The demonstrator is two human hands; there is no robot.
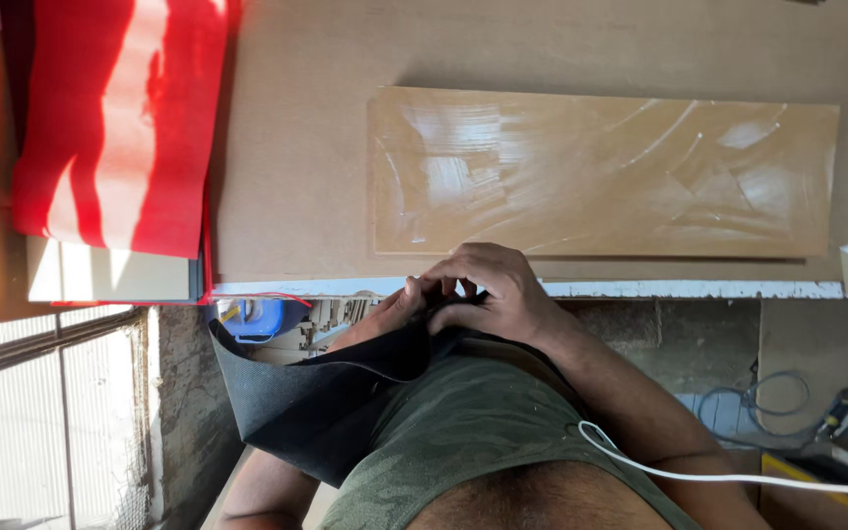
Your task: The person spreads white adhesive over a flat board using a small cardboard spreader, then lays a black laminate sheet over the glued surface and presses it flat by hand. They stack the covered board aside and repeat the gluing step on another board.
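Observation:
My right hand point(495, 291) is at the near edge of the brown worktable point(296, 147), fingers curled over the top edge of a black flexible sheet point(316, 402). My left hand point(391, 306) meets it from the left and pinches the same edge; the sheet hides most of that hand and forearm. The sheet hangs down in a curve in front of my green camouflage shirt. Just beyond both hands a long rectangular tan board point(601, 172) lies flat on the table, its surface shiny with smeared streaks.
A red sheet point(120, 118) drapes over a pale board at the table's left end. Under the table edge sit a blue object point(257, 316) and small parts. A white cord point(738, 478) crosses my right arm. Cables point(758, 397) lie lower right; a barred window point(51, 422) lower left.

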